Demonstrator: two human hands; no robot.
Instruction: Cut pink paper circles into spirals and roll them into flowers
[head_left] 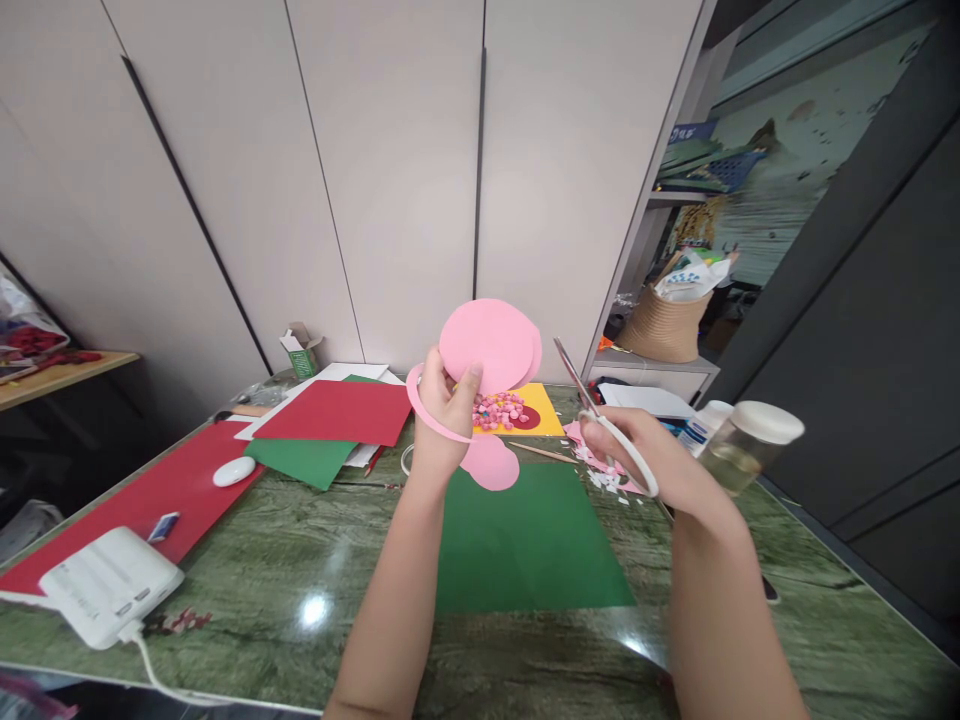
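My left hand is closed on pink paper circles, thumb in front; a second round edge shows behind the front one. A curved pink paper strip loops around the same hand and wrist. Off to the right, my right hand grips white-handled scissors, their blades pointing up and left, apart from the paper. Below my left hand, another pink paper circle lies at the top of a green sheet. Behind are many small pink pieces on a yellow sheet.
White and pink scraps and a pencil lie on the green table. Red paper, a white mouse and a white power bank are at left. A lidded jar stands at right. Cabinet doors rise behind.
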